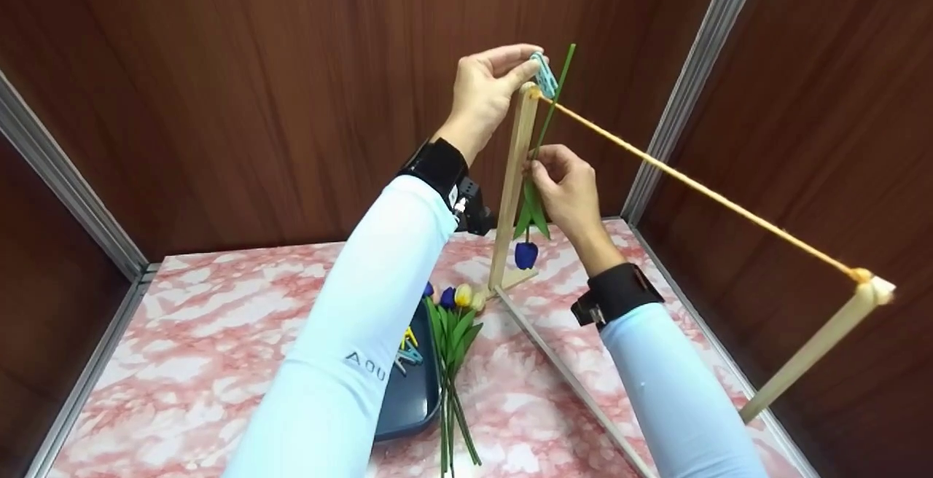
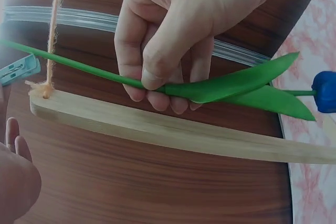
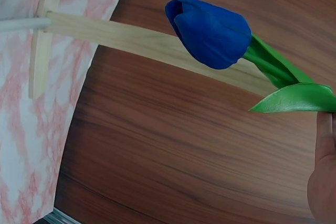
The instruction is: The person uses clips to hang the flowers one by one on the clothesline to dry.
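High at the left post's top, my left hand (image 1: 482, 95) pinches a light blue clothespin (image 1: 544, 73) between thumb and fingers. The clothespin's tip is right beside the orange string (image 1: 678, 176) and a green stem. Lower down, my right hand (image 1: 572, 185) pinches that stem, which belongs to a blue artificial tulip (image 1: 526, 255) hanging bloom down. Its stem crosses the string close to the knot. In the left wrist view, the right thumb and fingers grip the stem just above the leaves (image 2: 226, 87). The blue bloom (image 3: 212, 32) shows large in the right wrist view.
A wooden post (image 1: 512, 194) stands beside both hands, and the string slopes from it to a second post (image 1: 809, 354) at right. On the pink marbled table (image 1: 240, 318), several tulips (image 1: 453, 332) lie against a dark blue tray (image 1: 410, 409) holding clothespins (image 1: 408, 353).
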{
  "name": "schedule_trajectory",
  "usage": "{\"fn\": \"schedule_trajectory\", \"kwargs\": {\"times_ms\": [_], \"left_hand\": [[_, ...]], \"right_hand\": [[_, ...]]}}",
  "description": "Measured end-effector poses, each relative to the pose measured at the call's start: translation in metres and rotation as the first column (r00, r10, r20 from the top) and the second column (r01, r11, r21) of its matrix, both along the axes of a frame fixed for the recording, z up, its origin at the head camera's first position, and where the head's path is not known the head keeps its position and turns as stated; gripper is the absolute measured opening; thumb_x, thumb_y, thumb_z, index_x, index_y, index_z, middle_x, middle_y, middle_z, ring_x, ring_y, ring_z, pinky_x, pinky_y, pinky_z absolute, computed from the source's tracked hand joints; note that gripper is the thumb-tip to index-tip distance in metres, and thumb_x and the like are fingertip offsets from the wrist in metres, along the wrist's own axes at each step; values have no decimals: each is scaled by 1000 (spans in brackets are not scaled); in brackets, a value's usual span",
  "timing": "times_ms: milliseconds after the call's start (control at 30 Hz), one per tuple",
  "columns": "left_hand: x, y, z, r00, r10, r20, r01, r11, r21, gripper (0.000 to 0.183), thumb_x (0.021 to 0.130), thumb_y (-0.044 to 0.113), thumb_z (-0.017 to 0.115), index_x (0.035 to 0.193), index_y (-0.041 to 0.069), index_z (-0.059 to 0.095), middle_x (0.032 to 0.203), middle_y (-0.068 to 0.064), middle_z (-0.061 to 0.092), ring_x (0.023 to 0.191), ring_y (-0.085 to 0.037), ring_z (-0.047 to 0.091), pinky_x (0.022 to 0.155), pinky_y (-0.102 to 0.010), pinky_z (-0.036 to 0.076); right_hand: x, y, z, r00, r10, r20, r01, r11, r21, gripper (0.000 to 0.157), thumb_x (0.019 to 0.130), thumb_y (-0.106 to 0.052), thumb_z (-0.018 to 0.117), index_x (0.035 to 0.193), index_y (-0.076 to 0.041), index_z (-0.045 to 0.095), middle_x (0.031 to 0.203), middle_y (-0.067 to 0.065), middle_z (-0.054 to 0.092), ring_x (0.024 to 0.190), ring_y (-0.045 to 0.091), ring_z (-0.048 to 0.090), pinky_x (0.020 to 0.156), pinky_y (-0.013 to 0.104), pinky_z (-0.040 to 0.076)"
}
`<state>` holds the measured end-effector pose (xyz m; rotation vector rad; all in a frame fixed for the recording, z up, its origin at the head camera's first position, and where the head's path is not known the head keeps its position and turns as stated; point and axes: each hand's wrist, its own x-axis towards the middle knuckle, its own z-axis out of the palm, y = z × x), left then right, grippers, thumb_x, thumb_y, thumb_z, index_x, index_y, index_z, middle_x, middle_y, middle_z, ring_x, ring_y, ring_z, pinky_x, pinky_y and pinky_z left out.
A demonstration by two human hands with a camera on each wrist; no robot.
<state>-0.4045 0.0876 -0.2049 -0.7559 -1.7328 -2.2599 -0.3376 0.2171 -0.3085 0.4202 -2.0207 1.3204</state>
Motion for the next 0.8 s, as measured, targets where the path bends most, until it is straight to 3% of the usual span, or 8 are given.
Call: {"fn": "schedule_trajectory", "kwargs": {"times_ms": [267,533,633,800], "left_hand": [[-2,1,-2,999,-42,-15,42,998,-36,21,85,5,74,104,-2,74,96,-9,75,90,-14,71,83,-24,55],[-5,-4,-6,997,-75,-10,72,985,-156,18,86,10,74,103,4,75,97,-6,75,94,-13,70,85,-20,52],[4,-8,-3,996,-86,-7,83,978,-192,19,87,7,72,106,1,74,100,-8,75,95,-14,69,86,-20,51],[18,-15,3,994,-109,4,107,964,-243,24,90,5,69,113,-1,71,106,-9,74,100,-13,68,88,-19,50]], "right_hand": [[2,-1,3,1000,-17,0,17,1000,12,13,92,6,58,99,13,66,90,26,70,76,29,66,64,18,49],[2,-3,6,1000,-21,-5,21,1000,11,14,93,5,57,101,12,66,90,26,70,77,33,66,66,22,50],[-3,-2,3,1000,-20,-7,20,1000,8,14,93,5,57,101,11,67,90,25,70,77,34,66,66,24,51],[-23,10,-12,1000,-23,1,23,1000,-8,12,94,-1,60,100,2,70,87,14,72,74,19,66,64,22,51]]}}
